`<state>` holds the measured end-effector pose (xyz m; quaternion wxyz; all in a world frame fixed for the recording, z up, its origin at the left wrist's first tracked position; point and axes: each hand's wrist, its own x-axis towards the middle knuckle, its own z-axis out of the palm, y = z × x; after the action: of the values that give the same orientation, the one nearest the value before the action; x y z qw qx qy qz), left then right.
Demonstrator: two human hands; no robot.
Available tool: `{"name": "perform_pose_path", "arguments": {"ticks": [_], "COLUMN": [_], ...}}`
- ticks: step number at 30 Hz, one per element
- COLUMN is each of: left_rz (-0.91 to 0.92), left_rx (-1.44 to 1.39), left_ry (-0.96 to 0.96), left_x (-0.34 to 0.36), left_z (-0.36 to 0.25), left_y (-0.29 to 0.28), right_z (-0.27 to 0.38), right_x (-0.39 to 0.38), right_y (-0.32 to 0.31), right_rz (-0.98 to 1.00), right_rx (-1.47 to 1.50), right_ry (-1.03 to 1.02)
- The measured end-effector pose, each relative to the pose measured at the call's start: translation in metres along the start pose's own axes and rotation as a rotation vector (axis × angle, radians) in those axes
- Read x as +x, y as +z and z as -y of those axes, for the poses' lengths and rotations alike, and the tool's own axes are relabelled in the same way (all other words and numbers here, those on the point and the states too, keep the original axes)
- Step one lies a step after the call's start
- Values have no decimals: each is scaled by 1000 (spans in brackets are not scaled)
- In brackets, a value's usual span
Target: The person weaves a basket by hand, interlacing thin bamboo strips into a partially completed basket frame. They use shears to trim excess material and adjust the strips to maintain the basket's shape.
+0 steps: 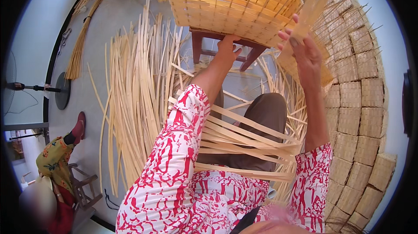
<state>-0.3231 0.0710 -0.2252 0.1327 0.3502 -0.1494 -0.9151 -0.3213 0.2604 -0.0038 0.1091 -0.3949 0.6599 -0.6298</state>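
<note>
A half-woven basket [235, 14] of yellowish bamboo strips rests on a small dark red stool [198, 44], with upright strips rising from its sides. My left hand [228, 47] touches the basket's near lower edge, by the stool top; its visible fingers are apart, and some fingertips are partly hidden. At the basket's right corner, my right hand [305, 53] is raised and closed on a broad, pale bamboo strip [314, 7], thumb against it. That strip slants up past the top of the view. More loose bamboo strips [248, 140] lie across my lap.
A large spread of bamboo strips [135, 90] covers the floor to the left. Stacked woven baskets [350, 118] line the right wall. A tied bundle of thin sticks [80, 51], a standing fan [63, 90] and a seated person [56, 160] beside a wooden stool [85, 186] are farther left.
</note>
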Motion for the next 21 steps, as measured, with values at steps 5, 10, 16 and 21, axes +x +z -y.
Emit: {"name": "perform_pose_path", "arguments": {"ticks": [5, 10, 16, 21], "left_rz": [71, 122, 56, 402], "left_rx": [-108, -118, 128, 677], "left_ry": [-14, -22, -145, 344], "left_x": [3, 10, -1, -23], "left_z": [-6, -9, -28, -34], "left_y": [-6, -14, -46, -86], "right_z": [-23, -23, -25, -6], "right_x": [28, 49, 25, -4], "right_y": [11, 15, 26, 36], "right_rz": [33, -93, 29, 78], "right_rx": [36, 65, 17, 6], "right_ry": [-86, -47, 106, 89]}}
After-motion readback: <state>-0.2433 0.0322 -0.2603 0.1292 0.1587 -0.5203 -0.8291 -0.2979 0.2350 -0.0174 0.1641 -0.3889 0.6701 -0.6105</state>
